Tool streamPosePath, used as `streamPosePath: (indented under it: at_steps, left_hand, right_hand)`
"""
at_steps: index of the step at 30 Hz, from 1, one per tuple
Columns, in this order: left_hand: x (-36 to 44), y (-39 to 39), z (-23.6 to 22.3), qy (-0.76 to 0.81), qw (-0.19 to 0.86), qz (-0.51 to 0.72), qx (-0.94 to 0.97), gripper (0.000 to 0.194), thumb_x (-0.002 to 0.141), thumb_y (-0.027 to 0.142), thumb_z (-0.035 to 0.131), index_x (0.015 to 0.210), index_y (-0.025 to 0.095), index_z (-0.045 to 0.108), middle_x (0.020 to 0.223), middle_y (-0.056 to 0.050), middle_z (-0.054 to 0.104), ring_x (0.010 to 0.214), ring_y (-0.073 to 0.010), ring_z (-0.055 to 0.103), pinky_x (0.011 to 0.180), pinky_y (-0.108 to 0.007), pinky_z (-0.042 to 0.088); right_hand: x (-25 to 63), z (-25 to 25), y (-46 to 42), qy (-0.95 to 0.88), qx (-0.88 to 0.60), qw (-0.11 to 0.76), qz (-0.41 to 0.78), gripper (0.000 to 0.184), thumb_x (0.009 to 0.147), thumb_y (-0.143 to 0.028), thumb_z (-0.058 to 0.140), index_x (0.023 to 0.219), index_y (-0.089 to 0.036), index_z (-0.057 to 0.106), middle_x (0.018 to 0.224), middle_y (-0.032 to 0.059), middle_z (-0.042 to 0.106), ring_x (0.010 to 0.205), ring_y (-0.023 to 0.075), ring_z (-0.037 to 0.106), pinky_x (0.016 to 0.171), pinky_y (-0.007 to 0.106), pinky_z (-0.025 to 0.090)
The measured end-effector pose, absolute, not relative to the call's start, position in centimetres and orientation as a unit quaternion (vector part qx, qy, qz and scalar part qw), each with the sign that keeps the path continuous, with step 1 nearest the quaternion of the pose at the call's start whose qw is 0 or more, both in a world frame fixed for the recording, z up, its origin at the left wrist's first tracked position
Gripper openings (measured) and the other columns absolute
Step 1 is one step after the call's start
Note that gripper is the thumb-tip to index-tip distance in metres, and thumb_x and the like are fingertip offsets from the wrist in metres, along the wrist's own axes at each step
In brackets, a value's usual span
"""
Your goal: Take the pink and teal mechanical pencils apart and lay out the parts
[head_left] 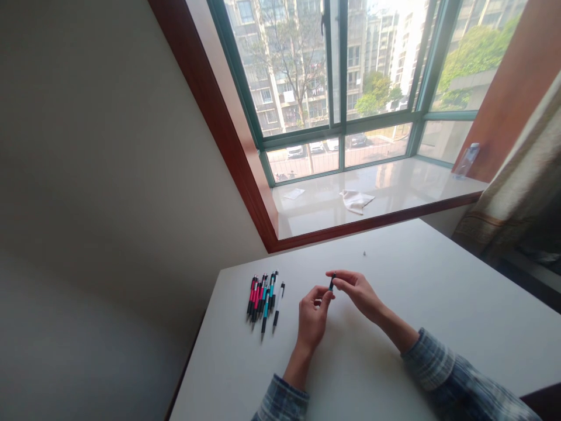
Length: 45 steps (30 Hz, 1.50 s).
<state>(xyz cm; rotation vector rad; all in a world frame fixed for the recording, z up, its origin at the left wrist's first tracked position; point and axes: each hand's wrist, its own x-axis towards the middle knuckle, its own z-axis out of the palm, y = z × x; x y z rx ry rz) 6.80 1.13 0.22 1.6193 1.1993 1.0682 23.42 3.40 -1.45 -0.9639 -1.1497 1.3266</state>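
Note:
Above the white table, a pen (332, 282) with a black end and a bit of teal stands nearly upright between my hands. My left hand (312, 316) is closed, pinching its lower part between thumb and fingers. From the right, my right hand (357, 290) grips the upper black end with thumb and fingertips. Much of the pen is hidden by the fingers. Left of my hands lies a group of click pens (258, 298) in red, teal and white with black grips, tips toward me. One white pen (279, 307) lies at the group's right side.
The white table (438, 304) meets a window sill (315, 216) with a brown wooden edge. A tiny grey piece (364, 253) lies near the table's far edge. On the sill are a crumpled white cloth (356, 200) and a clear bottle (467, 161). A curtain (504, 187) hangs at right.

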Motion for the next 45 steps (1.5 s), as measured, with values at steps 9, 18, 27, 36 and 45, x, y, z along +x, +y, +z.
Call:
streamPosePath:
  at_steps: [9,18,27,36,45]
  left_hand:
    - [7.2,1.1,0.2,0.443,0.495,0.443,0.602,0.038,0.091,0.051,0.066,0.097,0.015,0.075,0.089,-0.010,0.076,0.081,-0.0215,0.069,0.076,-0.032,0.054]
    - [7.4,1.0,0.1,0.421,0.513,0.453,0.595,0.040,0.091,0.050,0.067,0.103,0.014,0.077,0.092,-0.012,0.078,0.080,-0.0216,0.071,0.078,-0.035,0.058]
    - [7.5,0.9,0.2,0.412,0.526,0.460,0.585,0.038,0.091,0.048,0.068,0.106,0.014,0.078,0.091,-0.012,0.078,0.079,-0.0222,0.071,0.076,-0.036,0.059]
    - [7.6,0.9,0.4,0.415,0.527,0.458,0.584,0.040,0.091,0.049,0.067,0.107,0.013,0.078,0.091,-0.012,0.078,0.079,-0.0224,0.072,0.074,-0.035,0.059]
    - [7.6,1.0,0.3,0.416,0.528,0.459,0.581,0.041,0.089,0.050,0.069,0.105,0.014,0.079,0.090,-0.012,0.078,0.076,-0.0217,0.072,0.073,-0.034,0.058]
  right_hand:
    - [23.5,-0.3,2.8,-0.472,-0.376,0.566,0.561,0.045,0.081,-0.043,0.080,0.117,-0.022,0.066,0.093,0.0058,0.073,0.092,0.0229,0.069,0.086,0.038,0.054]
    - [23.6,-0.2,2.8,-0.502,-0.371,0.564,0.540,0.050,0.083,-0.040,0.078,0.127,-0.023,0.063,0.098,0.0058,0.072,0.094,0.0217,0.068,0.086,0.038,0.056]
    - [23.7,0.2,2.7,-0.500,-0.361,0.563,0.550,0.055,0.083,-0.040,0.078,0.133,-0.022,0.061,0.104,0.0085,0.074,0.100,0.0240,0.068,0.090,0.041,0.056]
    - [23.8,0.3,2.6,-0.506,-0.351,0.559,0.556,0.054,0.086,-0.040,0.074,0.135,-0.022,0.060,0.110,0.0112,0.074,0.104,0.0260,0.068,0.088,0.042,0.058]
    - [23.9,0.4,2.6,-0.516,-0.346,0.560,0.548,0.053,0.087,-0.041,0.073,0.135,-0.023,0.061,0.113,0.0109,0.073,0.107,0.0260,0.067,0.090,0.042,0.057]
